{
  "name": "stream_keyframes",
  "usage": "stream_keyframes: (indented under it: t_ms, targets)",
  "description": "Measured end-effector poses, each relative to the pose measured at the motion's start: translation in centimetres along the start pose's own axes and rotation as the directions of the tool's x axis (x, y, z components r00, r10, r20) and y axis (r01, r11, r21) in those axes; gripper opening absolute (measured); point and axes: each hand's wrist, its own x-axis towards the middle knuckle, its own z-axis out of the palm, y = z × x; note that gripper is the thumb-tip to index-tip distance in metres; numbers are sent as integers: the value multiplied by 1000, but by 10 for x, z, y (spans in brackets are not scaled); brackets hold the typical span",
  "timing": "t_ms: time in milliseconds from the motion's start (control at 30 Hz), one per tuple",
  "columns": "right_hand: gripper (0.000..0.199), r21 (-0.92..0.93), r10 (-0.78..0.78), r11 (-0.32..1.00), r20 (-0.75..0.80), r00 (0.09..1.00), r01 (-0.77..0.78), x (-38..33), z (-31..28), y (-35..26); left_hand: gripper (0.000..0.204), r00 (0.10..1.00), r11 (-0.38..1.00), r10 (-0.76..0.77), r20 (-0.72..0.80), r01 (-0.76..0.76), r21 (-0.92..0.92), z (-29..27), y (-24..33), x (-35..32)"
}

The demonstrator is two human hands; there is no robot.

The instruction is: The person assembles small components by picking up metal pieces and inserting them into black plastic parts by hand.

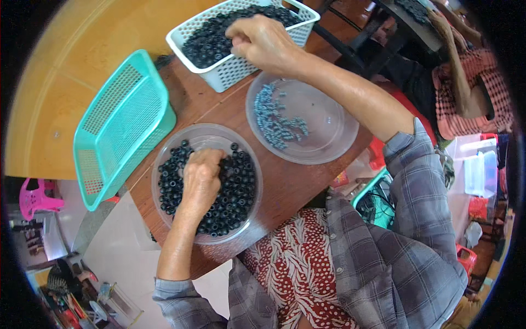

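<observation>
OK, left hand (pixel 200 181) is down in the clear round bowl (pixel 164 151) nearest the person, fingers curled into the pile of black rings (pixel 241 186). Can't tell if it actually pinches any; fingertips are buried. Right hand (pixel 263 41) is stretched out over the white mesh basket (pixel 233 71), fingers bunched together just above the small black parts (pixel 205 44) inside; whether it grips one is hidden too.

Hands well apart, one near, one far.

Layout on the brown counter (pixel 285 186):
- bowl of black rings at the near edge, left of centre
- second clear dish (pixel 334 126) to its right, slightly farther, with a loose cluster of grey-blue pieces (pixel 276 118) on its left half, rest bare
- white basket at the far edge, just beyond that dish, touching or nearly touching its rim
- teal mesh basket (pixel 123 123) at the left, tilted, hanging over the counter edge, nothing visible inside

Another person in a red checked top (pixel 471 93) sits at upper right, forearm raised. Pink plastic stool (pixel 35 197) on the floor at left.
</observation>
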Motion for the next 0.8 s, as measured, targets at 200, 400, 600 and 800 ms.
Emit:
stream_keyframes:
  t_ms: [200, 400, 600, 800]
  targets:
    - [14, -14, 96, 995, 242, 965, -95, -86, -53, 18, 24, 996, 996, -82, 32, 83, -16, -1, 2, -2]
    - [16, -186, 326, 945, 576, 750, -268, -150, -82, 35, 20, 986, 984, -153, 62, 158, -78, 1, 0, -2]
    - [17, -304, 238, 950, 543, 805, -75, -179, -71, 31, 23, 997, 997, -74, 27, 74, -19, 3, -11, -2]
    - [16, -313, 246, 946, 521, 818, -85, -181, -66, 28, 21, 992, 993, -114, 62, 111, 39, 3, -1, 5]
